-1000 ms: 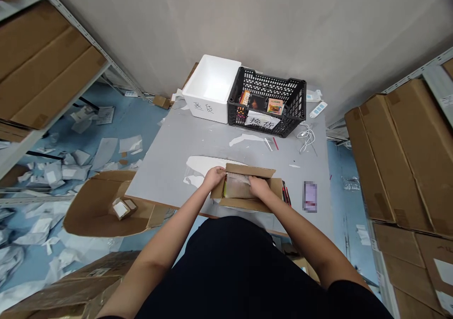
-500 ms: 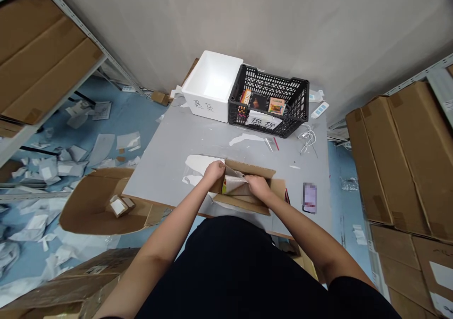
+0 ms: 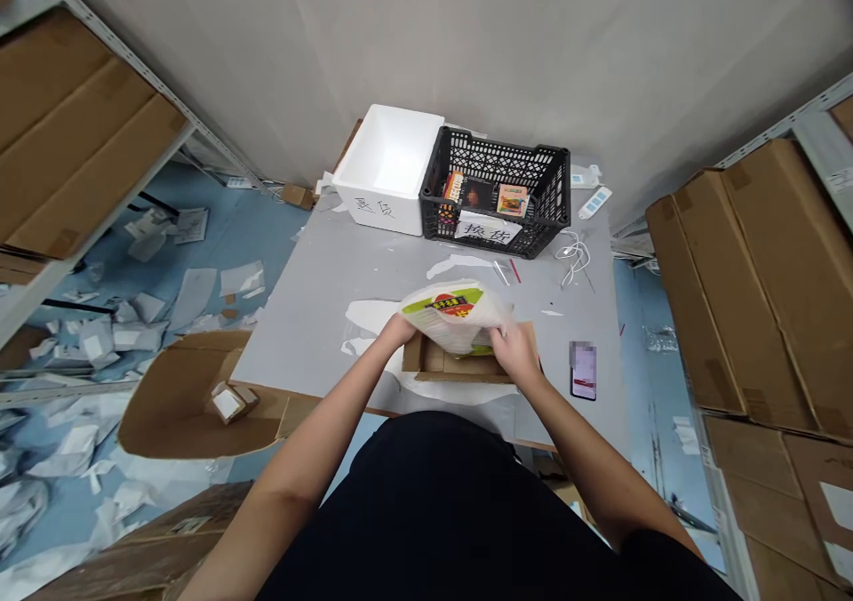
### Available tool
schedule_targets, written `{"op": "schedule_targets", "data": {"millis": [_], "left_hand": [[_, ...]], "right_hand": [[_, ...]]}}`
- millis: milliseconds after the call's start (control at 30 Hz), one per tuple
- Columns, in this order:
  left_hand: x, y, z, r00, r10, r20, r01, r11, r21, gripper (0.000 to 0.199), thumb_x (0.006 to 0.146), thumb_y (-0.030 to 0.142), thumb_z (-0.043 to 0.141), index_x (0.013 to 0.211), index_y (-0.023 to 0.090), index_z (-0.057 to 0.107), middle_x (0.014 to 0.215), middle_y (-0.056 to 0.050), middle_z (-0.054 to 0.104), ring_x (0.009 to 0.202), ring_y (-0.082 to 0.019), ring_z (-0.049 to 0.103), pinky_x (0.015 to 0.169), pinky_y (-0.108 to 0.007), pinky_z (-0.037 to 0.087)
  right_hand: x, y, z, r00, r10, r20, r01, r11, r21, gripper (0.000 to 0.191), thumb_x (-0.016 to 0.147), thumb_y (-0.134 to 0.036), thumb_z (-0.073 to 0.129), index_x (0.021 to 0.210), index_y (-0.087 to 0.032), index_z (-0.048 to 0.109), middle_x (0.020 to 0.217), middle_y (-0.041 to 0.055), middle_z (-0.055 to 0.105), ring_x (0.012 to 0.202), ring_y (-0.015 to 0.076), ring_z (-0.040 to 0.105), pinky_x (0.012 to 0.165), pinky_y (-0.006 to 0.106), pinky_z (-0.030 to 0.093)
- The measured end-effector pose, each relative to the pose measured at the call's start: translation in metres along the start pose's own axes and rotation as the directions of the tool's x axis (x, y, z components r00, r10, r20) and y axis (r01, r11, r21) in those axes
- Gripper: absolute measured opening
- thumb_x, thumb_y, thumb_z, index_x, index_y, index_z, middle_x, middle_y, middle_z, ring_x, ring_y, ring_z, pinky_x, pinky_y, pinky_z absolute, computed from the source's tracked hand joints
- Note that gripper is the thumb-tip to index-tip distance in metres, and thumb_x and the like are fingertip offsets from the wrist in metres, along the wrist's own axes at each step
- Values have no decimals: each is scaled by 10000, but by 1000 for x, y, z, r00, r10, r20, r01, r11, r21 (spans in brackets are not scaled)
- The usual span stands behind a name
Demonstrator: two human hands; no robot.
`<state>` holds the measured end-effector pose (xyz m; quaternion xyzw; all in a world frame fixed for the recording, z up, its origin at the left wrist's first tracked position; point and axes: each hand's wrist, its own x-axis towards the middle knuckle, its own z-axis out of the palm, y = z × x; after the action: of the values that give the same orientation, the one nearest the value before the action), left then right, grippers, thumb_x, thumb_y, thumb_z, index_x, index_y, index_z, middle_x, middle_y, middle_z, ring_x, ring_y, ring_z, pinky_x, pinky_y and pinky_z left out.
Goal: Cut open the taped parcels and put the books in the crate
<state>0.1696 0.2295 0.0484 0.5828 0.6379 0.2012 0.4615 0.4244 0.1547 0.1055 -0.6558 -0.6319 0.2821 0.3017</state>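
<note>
Between my two hands is a whitish wrapped package (image 3: pixel 459 321) with a green band and a red and yellow printed label, slightly blurred. My left hand (image 3: pixel 401 327) is closed on its left edge, with the fingertips partly hidden behind it. My right hand (image 3: pixel 513 346) grips its right side. Beneath it, an opened cardboard box (image 3: pixel 459 372) lies at the table's near edge, its bare brown inside partly showing.
On the grey table (image 3: pixel 313 299) stand a white foam box (image 3: pixel 386 179) and a black crate (image 3: pixel 497 188) holding several small packs. A phone (image 3: pixel 584 372), a white cable (image 3: pixel 574 259) and a power strip (image 3: pixel 595 202) lie at the right. A large carton (image 3: pixel 179 405) sits left below the table.
The wrapped package has come up out of the cardboard box, turning its printed face into view. Both hands hold it above the box now. The whole view has shifted slightly.
</note>
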Motion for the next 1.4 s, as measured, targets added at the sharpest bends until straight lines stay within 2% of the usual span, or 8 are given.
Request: {"op": "schedule_targets", "data": {"millis": [133,300,467,633,767,967,1133,1400], "left_hand": [[-7,17,1,1000,-11,-19,13,997,73,333,796,315,624,1097,177,658,1040,-96,714,995,-252,640,876,-343,484],[-40,50,-5,953,149,-264,-189,973,-132,395,926,416,453,1225,190,579,1248,-101,623,1103,-216,595,951,-345,466],[-86,79,3,963,249,-106,-269,844,-465,562,940,557,374,1375,207,441,1307,-107,586,1176,-234,569,956,-342,483],[-120,86,18,867,324,-378,-401,905,-144,663,863,419,594,1456,269,339,1503,-123,357,1343,-280,415,1099,-441,365],[-144,97,31,855,496,-151,-503,864,-8,541,853,380,618,1374,304,493,1541,-70,325,1437,-299,259,1177,-487,221],[-162,111,52,935,350,64,-280,834,-476,807,822,514,629,1505,260,283,1565,-84,289,1447,-280,246,1180,-439,239],[-168,113,52,909,384,160,-176,703,-689,999,671,540,774,1491,222,301,1457,-123,458,1344,-319,421,1109,-414,359],[-166,109,35,928,182,326,149,621,-770,611,695,398,771,1224,163,575,1122,-114,692,989,-281,666,862,-383,520]], "right_hand": [[1,0,-8,985,124,-118,-82,947,310,299,805,-322,552,1018,-151,672,982,84,735,903,237,649,850,369,497],[-12,-4,-19,968,212,-138,-118,861,495,372,763,-382,648,1048,-145,676,1038,103,733,934,252,661,886,411,491],[-32,-19,-23,944,291,-156,-130,761,635,465,745,-424,700,1118,-148,663,1100,118,719,1013,269,658,918,423,489],[-50,-35,-27,913,349,-212,-117,722,682,492,752,-431,708,1152,-152,645,1128,119,708,1024,276,654,924,436,493],[-64,-55,-26,925,345,-156,-100,621,777,511,754,-410,716,1197,-176,615,1191,109,681,1079,275,632,967,455,477],[-87,-80,-13,962,231,143,-217,338,916,575,718,-379,767,1246,-236,589,1232,84,658,1140,267,604,1025,449,446],[-95,-74,-17,965,85,249,-262,398,879,547,734,-465,737,1229,-267,609,1184,61,675,1191,256,561,1048,436,417],[-97,-72,-18,969,119,216,-246,490,836,456,795,-497,667,1182,-258,641,1106,53,707,1181,252,567,1052,435,400]]}}
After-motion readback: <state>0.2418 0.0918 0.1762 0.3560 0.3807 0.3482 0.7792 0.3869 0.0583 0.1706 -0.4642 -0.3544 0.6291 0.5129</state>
